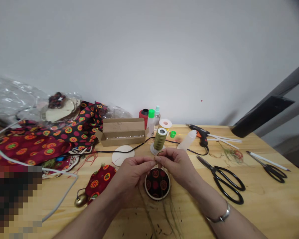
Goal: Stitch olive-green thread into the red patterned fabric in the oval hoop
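Observation:
Above a round, black-patterned fabric piece with a pale rim point(157, 186), the fingertips of both my hands meet. My left hand point(133, 171) is closed in a pinch, and so is my right hand point(176, 165), with a metal bracelet on that wrist. Thin olive thread point(166, 212) trails from beneath the fingers over the wood; the exact point of the pinch is too small to make out. Just behind my hands stands a cone of olive thread point(159, 141). Left of my left hand lies a red patterned fabric piece point(99, 181) with a brass bell point(81, 200).
Large black scissors point(221, 179), smaller scissors point(270, 167), a glue gun point(200, 132) and a white bottle point(188, 140) lie to the right. Behind are an open cardboard box point(124, 136) and a green-capped bottle point(150, 122). Patterned cloth point(45, 142) and a white cable point(62, 199) occupy the left.

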`<state>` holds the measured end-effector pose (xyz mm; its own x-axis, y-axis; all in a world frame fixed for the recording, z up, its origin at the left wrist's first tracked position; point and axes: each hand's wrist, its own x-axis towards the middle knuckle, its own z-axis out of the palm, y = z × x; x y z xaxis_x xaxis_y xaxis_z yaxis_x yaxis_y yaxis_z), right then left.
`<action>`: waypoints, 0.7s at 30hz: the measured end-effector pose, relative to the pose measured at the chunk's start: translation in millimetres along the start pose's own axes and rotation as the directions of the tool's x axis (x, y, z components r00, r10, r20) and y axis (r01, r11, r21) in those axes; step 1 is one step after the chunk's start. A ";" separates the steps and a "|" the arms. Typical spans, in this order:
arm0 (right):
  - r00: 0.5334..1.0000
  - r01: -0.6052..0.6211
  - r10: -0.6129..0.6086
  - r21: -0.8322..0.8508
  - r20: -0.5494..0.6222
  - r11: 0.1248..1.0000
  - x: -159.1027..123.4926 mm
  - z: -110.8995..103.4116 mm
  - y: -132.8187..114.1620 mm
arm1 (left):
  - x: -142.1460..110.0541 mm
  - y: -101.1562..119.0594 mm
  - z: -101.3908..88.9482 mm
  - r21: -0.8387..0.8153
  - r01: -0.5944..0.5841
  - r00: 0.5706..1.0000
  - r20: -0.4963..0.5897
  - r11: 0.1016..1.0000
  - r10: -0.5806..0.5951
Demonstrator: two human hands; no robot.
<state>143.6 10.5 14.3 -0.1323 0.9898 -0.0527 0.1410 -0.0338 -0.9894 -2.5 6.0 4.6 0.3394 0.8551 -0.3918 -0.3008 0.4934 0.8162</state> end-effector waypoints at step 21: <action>0.988 0.139 -0.153 -0.395 -0.003 0.908 -1.6 -10.9 0.5 | 2.5 3.7 -1.8 0.180 -0.109 0.979 -0.151 0.978 0.137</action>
<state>154.6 10.4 15.4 -0.1496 0.9837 0.0995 0.4973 0.1619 -0.8523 -4.4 10.3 5.9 0.1568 0.9289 -0.3355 -0.1706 0.3600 0.9172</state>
